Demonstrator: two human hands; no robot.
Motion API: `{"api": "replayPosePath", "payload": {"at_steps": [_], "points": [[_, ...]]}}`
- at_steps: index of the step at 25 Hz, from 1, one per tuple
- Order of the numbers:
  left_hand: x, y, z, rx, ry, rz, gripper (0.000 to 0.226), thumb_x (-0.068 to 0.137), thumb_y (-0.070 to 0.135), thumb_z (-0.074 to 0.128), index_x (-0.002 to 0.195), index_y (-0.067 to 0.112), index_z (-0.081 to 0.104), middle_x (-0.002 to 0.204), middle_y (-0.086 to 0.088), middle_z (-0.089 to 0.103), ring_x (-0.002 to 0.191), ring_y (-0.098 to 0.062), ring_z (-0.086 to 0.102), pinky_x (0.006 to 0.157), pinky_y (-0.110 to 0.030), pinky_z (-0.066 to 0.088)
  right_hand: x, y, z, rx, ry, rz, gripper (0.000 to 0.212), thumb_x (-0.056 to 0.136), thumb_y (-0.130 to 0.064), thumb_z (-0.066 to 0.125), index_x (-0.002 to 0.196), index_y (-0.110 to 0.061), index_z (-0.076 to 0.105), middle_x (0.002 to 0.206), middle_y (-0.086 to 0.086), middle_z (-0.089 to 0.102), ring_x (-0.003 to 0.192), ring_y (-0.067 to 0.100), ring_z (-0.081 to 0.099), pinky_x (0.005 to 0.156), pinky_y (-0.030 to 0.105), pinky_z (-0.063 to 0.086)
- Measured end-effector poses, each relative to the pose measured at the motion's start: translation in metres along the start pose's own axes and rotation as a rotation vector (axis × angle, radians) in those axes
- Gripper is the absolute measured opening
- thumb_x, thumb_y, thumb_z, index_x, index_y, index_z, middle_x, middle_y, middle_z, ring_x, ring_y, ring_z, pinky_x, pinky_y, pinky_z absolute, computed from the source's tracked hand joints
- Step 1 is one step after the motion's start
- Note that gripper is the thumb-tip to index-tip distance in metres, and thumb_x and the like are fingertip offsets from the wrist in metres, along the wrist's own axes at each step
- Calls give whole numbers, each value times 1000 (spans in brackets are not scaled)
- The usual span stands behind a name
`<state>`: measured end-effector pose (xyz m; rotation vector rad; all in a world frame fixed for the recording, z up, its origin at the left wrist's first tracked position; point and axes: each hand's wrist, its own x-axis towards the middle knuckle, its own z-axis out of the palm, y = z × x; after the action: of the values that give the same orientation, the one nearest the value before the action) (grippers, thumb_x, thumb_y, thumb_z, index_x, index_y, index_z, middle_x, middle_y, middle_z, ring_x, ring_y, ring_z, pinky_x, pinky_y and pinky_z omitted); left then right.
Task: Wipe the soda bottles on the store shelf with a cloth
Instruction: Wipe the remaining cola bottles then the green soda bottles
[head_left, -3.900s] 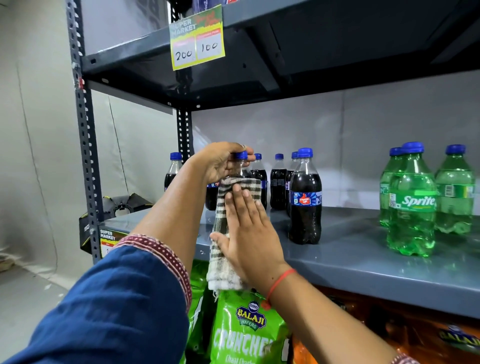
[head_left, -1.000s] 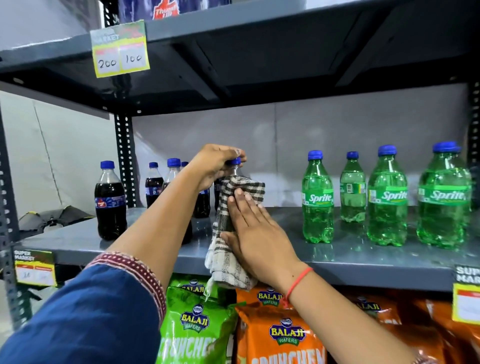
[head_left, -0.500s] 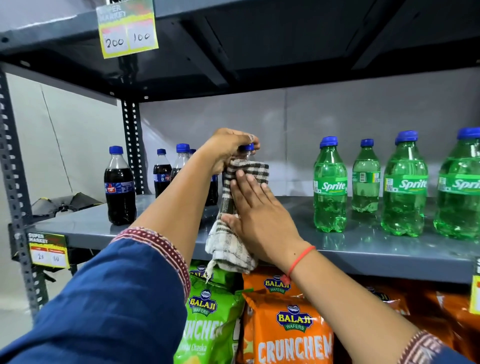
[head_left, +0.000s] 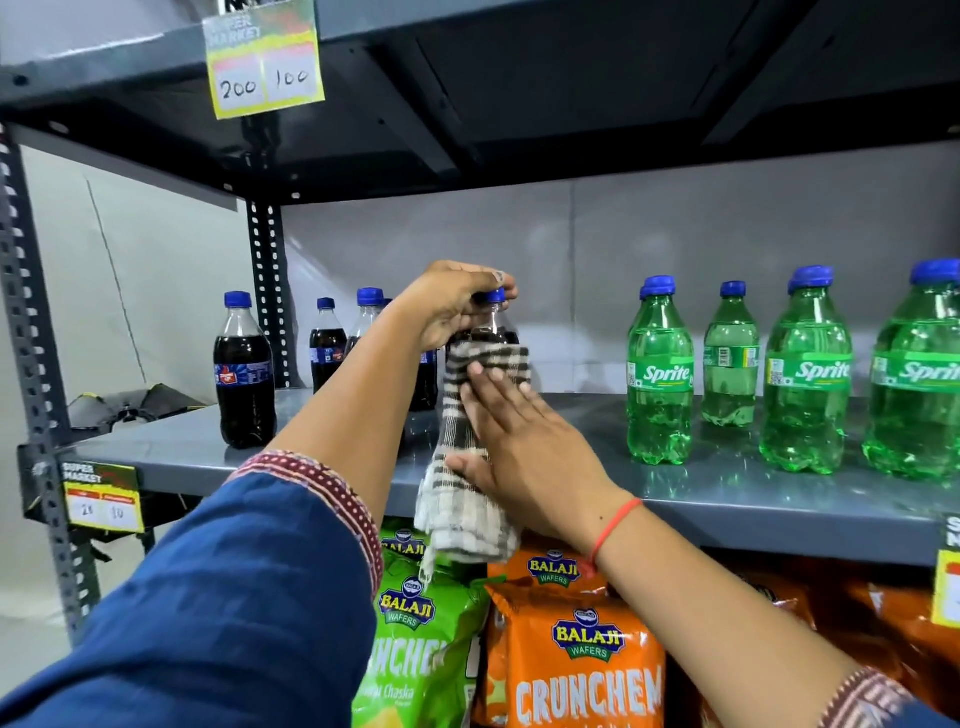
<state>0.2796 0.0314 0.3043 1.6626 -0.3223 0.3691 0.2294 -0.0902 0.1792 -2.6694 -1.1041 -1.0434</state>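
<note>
One dark cola bottle with a blue cap (head_left: 493, 325) stands mid-shelf: the left hand (head_left: 449, 306) grips its neck, the right hand (head_left: 524, 447) presses the checked cloth (head_left: 467, 467) flat against it. The green plastic Sprite bottles (head_left: 660, 371) probably await wiping.

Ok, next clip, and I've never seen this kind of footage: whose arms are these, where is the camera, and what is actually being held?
There is no machine here. The camera sits on a person's head, looking forward and down, so the two arms reaching in are the wearer's own. The left hand grips a dark cola bottle by its blue cap, steadying it. The right hand presses a checked cloth flat against the bottle's side; the cloth hangs past the grey shelf edge. More cola bottles stand to the left and green Sprite bottles to the right. Snack bags sit on the shelf below.
</note>
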Motion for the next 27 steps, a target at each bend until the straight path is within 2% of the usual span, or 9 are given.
{"api": "replayPosePath", "payload": {"at_steps": [2, 6, 8, 10, 13, 16, 18, 20, 27], "points": [[-1, 1, 1, -3, 8, -5, 12, 87, 8, 53, 87, 3, 64, 89, -9, 69, 86, -19, 65, 90, -32, 51, 2, 0, -2, -10, 38, 1, 84, 78, -58, 1, 144, -7, 9, 156, 10, -1, 144, 23, -1, 106, 28, -10], [-2, 2, 2, -17, 11, -14, 12, 87, 7, 53, 88, 1, 64, 89, -9, 69, 86, -19, 66, 90, -31, 51, -2, 1, -3, -9, -24, -6, 70, 93, -53, 21, 145, -9, 6, 156, 7, -7, 143, 19, -5, 107, 27, -12], [-2, 2, 4, -23, 21, -18, 13, 87, 5, 53, 89, -2, 64, 88, -10, 68, 83, -18, 65, 87, -28, 52, 7, 5, -9, 12, 81, 37, 77, 84, -57, 9, 145, -9, 8, 156, 9, -4, 144, 22, -2, 106, 27, -10], [-2, 3, 6, -26, 26, -23, 13, 86, 4, 53, 88, -2, 64, 86, -9, 68, 81, -17, 65, 82, -26, 53, 7, 6, -7, 24, 81, 45, 84, 76, -56, 3, 144, -8, 11, 156, 11, 0, 143, 24, 2, 106, 29, -8], [-3, 3, 6, 7, 15, -16, 12, 87, 7, 53, 86, 3, 64, 86, -7, 68, 81, -16, 65, 80, -26, 52, -4, 5, 2, -6, 51, -12, 81, 81, -58, 11, 144, -8, 17, 155, 11, 7, 143, 26, 8, 108, 33, -6], [-3, 5, 7, -30, 29, -38, 13, 86, 5, 54, 90, -2, 64, 86, -8, 69, 81, -17, 66, 79, -25, 54, 5, 13, -11, 26, 55, 59, 71, 92, -51, 27, 145, -12, -1, 156, 7, -10, 143, 18, -7, 112, 28, -6], [-3, 5, 8, -52, 31, -47, 14, 86, 4, 55, 93, -4, 63, 87, -9, 69, 81, -17, 67, 74, -22, 56, 6, 15, -13, 46, 69, 90, 72, 94, -48, 29, 144, -12, -8, 155, 7, -15, 143, 17, -11, 110, 26, -8], [-2, 5, 7, -23, 22, -35, 14, 87, 6, 54, 94, -2, 63, 87, -8, 69, 79, -15, 66, 67, -20, 55, -1, 14, -10, 27, 40, 99, 73, 94, -48, 28, 144, -12, -11, 155, 9, -17, 142, 19, -11, 108, 24, -11], [2, 2, 6, 8, 36, -41, 13, 86, 9, 55, 89, 3, 67, 86, -6, 70, 78, -15, 65, 74, -24, 52, 11, 14, -4, 36, 134, 225, 79, 93, -43, 37, 143, -4, -10, 155, 16, -9, 143, 26, -4, 116, 33, -1]]}}
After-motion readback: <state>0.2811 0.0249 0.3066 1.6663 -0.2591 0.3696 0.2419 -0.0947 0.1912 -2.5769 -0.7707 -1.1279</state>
